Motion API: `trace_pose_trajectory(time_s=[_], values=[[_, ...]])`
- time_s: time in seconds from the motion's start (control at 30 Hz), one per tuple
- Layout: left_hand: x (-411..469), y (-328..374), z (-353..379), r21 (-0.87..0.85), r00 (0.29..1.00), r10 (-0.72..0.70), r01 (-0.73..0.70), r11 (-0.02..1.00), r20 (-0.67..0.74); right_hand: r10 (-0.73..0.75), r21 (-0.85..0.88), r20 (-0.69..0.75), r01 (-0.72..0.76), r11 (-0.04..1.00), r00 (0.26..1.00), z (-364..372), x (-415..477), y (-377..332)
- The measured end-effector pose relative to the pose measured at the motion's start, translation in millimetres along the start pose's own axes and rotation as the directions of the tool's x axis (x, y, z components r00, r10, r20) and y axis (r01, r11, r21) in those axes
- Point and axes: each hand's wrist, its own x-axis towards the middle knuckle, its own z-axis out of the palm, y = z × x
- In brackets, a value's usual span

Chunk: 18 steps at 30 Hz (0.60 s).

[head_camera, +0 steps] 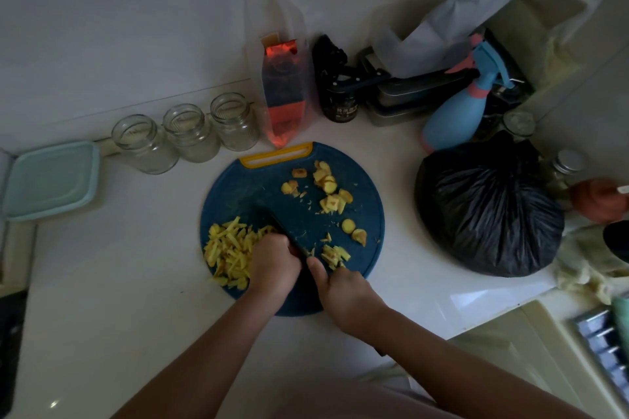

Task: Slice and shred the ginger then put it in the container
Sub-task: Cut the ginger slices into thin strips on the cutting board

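A round blue cutting board [360, 211] lies on the white counter. A pile of yellow ginger shreds [228, 248] covers its left side, and loose ginger slices [328, 187] lie at its upper right. A few cut bits [335, 255] sit by my right thumb. My right hand [343, 292] grips the handle of a dark knife [272, 221], whose blade points up-left across the board. My left hand [272, 265], fingers curled, holds down ginger at the pile's right end, knuckles against the blade; the piece under it is hidden. A square container with a teal lid [51, 180] stands far left.
Three empty glass jars [185, 133] line the wall behind the board, beside a clear bag with red contents [284, 92]. A full black rubbish bag [486, 211], a blue spray bottle [456, 112] and stacked tins crowd the right. The counter edge runs at lower right.
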Motion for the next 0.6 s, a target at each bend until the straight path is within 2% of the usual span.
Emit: trace_pose_trajectory(time_s=[0.23,0.4,0.47,0.6], values=[[-5,1,-3,0.026,0.998,0.062,-0.062,0.998,-0.011,0.018,0.130,-0.019,-0.016,0.991,1.000,-6,0,-7],[-10,2,-1,0.026,0.994,0.103,-0.102,0.994,-0.042,0.070,0.155,-0.033,-0.064,0.986,0.997,-5,-19,7],[-12,0,2,0.038,0.990,0.138,-0.137,0.990,-0.039,0.109,0.240,-0.017,-0.102,0.965,0.994,-5,-24,16],[-13,-9,5,0.056,0.969,0.242,-0.239,0.969,-0.051,0.126,0.516,0.043,-0.130,0.847,0.991,-20,-33,26]])
